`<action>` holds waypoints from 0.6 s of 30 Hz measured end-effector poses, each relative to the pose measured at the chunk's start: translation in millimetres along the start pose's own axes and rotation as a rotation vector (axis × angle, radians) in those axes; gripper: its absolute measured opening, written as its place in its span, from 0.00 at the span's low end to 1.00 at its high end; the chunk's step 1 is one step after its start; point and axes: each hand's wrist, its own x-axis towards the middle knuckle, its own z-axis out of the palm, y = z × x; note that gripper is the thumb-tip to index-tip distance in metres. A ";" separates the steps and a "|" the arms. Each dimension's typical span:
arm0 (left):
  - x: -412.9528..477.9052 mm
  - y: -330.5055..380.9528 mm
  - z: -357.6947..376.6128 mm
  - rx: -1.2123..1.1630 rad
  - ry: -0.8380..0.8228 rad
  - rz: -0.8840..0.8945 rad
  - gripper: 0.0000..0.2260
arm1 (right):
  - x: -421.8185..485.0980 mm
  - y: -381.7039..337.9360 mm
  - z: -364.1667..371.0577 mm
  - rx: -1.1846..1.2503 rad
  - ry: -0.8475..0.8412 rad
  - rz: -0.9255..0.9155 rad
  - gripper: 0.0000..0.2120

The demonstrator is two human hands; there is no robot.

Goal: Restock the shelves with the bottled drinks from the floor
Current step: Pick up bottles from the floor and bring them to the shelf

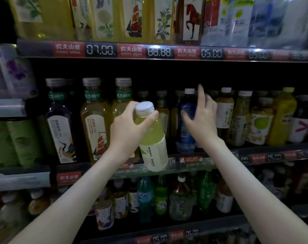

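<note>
Fingers (150, 117) of the left hand (126, 127) gripped the neck of a pale-green drink bottle (154, 140), tilted before the shelf rail (193, 162); right hand (202, 117) spread open before a blue bottle (185, 136) behind that rail.

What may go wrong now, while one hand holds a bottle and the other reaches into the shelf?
1. The left hand grips the pale green bottle only near its cap, tilted; it might slip.
2. The right hand is at the blue bottle in a crowded row; neighbours might topple.
</note>
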 end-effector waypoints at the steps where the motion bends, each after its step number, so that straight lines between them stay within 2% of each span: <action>1: 0.1 0.1 -1.4 0.010 -0.003 -0.006 0.14 | 8.0 0.5 4.4 -0.051 -0.026 0.047 0.41; 4: -1.9 2.2 -6.4 -0.003 0.000 -0.029 0.17 | 21.7 -0.7 17.3 -0.028 -0.156 0.137 0.47; 7: -6.6 4.8 -11.5 -0.002 -0.001 -0.039 0.15 | 25.1 -1.8 24.8 0.052 -0.178 0.200 0.49; 12: -19.8 5.8 -17.5 0.098 -0.060 -0.035 0.19 | 5.5 -5.4 10.7 0.110 -0.167 0.038 0.36; 16: -27.5 10.5 -19.3 0.229 -0.108 -0.010 0.19 | -11.1 -19.6 -5.3 0.197 -0.238 0.008 0.34; 18: -33.6 13.7 -19.9 0.187 -0.166 -0.027 0.19 | -22.8 -25.0 -12.7 0.199 -0.224 -0.041 0.34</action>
